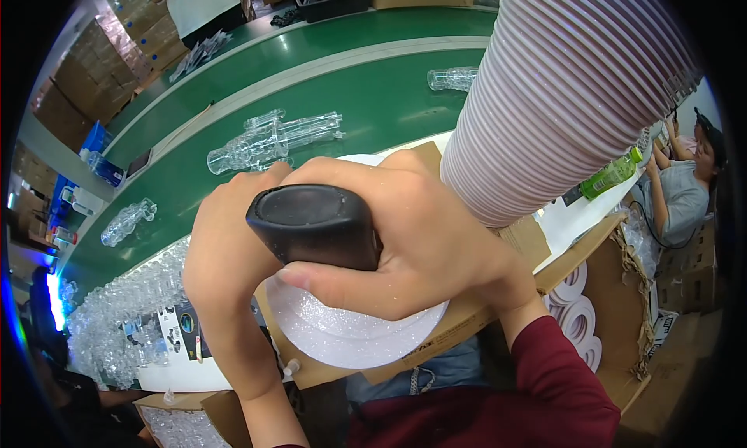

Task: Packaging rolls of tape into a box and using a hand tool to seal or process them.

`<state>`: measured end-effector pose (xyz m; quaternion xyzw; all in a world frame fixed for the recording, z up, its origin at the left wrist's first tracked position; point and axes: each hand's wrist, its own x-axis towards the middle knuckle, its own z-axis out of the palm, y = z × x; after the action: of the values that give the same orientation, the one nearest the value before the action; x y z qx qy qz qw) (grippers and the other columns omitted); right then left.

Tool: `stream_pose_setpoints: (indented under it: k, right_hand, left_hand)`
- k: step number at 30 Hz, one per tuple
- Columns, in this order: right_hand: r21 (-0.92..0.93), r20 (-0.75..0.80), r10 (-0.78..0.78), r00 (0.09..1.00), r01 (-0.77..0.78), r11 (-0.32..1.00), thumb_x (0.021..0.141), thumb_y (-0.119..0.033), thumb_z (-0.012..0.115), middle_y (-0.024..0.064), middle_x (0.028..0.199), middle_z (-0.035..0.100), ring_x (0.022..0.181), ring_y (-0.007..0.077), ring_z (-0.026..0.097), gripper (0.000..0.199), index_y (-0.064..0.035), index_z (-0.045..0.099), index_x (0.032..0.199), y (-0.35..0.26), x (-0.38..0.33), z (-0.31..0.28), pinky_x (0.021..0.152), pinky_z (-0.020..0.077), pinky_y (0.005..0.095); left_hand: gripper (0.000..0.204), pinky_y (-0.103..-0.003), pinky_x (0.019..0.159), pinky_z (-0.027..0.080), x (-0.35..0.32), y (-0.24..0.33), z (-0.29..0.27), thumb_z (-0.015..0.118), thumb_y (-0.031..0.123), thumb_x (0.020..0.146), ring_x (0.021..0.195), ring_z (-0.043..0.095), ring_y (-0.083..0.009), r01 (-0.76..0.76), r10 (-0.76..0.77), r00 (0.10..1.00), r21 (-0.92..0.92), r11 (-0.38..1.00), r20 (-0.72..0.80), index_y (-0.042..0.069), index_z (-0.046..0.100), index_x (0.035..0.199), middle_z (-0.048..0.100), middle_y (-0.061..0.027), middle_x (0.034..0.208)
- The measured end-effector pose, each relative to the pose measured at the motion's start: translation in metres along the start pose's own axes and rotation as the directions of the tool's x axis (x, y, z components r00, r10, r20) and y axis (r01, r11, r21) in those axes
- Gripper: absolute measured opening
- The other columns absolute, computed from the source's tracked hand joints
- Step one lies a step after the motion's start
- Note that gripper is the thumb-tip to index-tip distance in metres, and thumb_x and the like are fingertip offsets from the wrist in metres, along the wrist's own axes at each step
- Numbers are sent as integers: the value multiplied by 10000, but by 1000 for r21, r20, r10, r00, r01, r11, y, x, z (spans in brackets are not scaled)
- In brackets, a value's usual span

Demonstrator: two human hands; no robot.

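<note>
The right hand [424, 222] is wrapped around a black handle [319, 226], its lower end hidden. The left hand's [222, 234] fingers disappear behind it, their grip unclear. Beneath both, a white disc [350, 343] is partly covered.

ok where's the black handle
In the head view, just left of centre: the black handle is in the right hand, above the white discs.

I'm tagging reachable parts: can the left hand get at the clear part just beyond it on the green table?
Probably yes: the clear part lies just past the left hand, with nothing visible between them. Whether that hand is free, I can't tell.
</note>
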<state>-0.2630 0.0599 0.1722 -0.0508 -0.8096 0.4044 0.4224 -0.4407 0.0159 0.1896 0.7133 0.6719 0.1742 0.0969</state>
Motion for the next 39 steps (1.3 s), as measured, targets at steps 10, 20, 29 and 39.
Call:
stream_pose_setpoints:
  k: [10,20,29,39]
  right_hand:
    - [4,-18,-40,999,40,999,765,-148,717,157,734,663,570,280,648,415,20,598,1126,7,-2,3,538,504,320]
    - [-14,-5,-23,1000,23,1000,756,-137,717,161,738,661,578,283,651,400,13,610,1111,5,-2,-3,545,509,319]
    - [4,-4,-41,999,41,999,755,-124,714,163,753,664,591,294,656,388,1,615,1108,6,-4,-6,553,513,322]
    - [14,-6,-46,999,46,999,752,-122,709,182,784,661,606,316,653,374,-22,623,1102,9,-5,-5,557,513,337]
  left_hand:
    - [225,-428,704,503,1,2,1,647,249,757,822,639,-400,-34,34,999,21,999,27,34,621,819,665,-196,802]
    - [259,-430,703,507,6,1,4,664,267,740,830,641,-404,-17,18,998,-14,1000,57,27,634,834,671,-199,826]
    - [276,-430,691,513,7,5,6,678,256,722,812,647,-403,-51,52,998,-32,998,47,25,629,863,677,-199,825]
    - [270,-429,682,514,8,4,8,667,257,728,793,646,-403,-65,67,997,-69,996,39,27,627,864,670,-200,803]
